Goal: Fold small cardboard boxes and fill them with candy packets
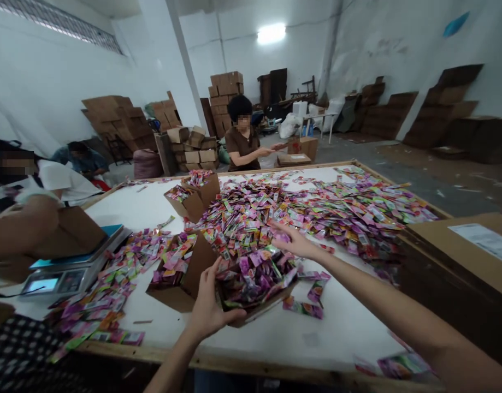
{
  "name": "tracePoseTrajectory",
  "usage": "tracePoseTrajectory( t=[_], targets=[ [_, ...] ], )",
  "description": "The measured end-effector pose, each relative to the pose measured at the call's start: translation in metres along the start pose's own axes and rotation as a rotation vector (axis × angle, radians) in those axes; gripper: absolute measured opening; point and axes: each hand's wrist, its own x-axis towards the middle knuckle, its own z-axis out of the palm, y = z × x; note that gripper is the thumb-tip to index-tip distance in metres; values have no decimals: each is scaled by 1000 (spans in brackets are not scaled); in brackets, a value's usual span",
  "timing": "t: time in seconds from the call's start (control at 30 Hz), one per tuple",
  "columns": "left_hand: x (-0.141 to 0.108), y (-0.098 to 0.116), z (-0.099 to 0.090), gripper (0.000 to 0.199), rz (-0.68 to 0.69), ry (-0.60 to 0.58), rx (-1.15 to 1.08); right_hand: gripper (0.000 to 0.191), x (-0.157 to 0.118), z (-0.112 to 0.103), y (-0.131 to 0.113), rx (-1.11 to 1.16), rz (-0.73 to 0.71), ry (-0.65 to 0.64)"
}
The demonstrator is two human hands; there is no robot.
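A small cardboard box point(261, 314) heaped with purple, pink and green packets point(263, 270) sits in front of me on the white table. My left hand point(210, 305) grips its near left corner, thumb along the near rim and fingers up the left side. Over the far right side of this box, my right hand point(294, 240) reaches with fingers stretched toward the big packet pile point(251, 210). Nothing shows in its fingers; whether they touch packets is unclear. Another filled box point(172, 297) stands just left of my left hand.
Two more filled boxes point(201, 194) stand farther back. At left, a co-worker's arm point(25, 224) is by a box point(76, 232) on a digital scale point(66, 281). Loose packets point(107, 292) lie beside it. A person point(244, 142) works across the table; a large carton point(476, 245) is at right.
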Motion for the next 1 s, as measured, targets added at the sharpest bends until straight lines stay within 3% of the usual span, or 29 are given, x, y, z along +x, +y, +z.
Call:
tracePoseTrajectory(
  t=[0.1,0.17,0.27,0.33,0.4,0.47,0.57,0.63,0.67,0.73,0.8,0.87,0.9,0.93,1.0],
  targets=[
    [-20,-30,17,134,204,-35,-30,28,-12,16,-9,-66,-292,-143],
    [-26,-49,31,138,254,-35,-19,24,-15,23,-18,-96,-396,-118],
    [-21,-63,49,130,220,74,-5,18,-9,36,-32,-139,-410,-82],
    [-16,-61,58,127,198,152,-3,12,3,43,-41,-266,-384,-189],
    [-16,-55,62,127,159,221,12,21,15,41,-48,-336,-375,-346],
    [-24,-47,64,127,91,301,53,32,24,28,-53,-243,-357,-358],
    [-46,-35,76,122,-51,482,164,48,15,6,-49,-13,-200,-66],
    [-63,-29,91,119,-142,614,266,62,-7,10,-39,69,23,87],
    [-71,-27,99,119,-173,664,308,69,-21,21,-33,114,153,90],
    [-83,-27,108,119,-181,694,339,81,-50,56,-24,263,410,-29],
    [-90,-30,99,116,-99,614,295,87,-74,97,-21,475,551,-79],
    [-86,-34,69,102,11,571,260,89,-87,130,-26,661,646,2],
    [-80,-36,49,92,42,613,262,90,-90,140,-30,749,672,57],
    [-71,-38,27,82,42,729,317,91,-91,145,-35,830,685,110],
    [-47,-42,-11,80,-45,918,451,93,-90,145,-43,944,679,191]
  ],
)
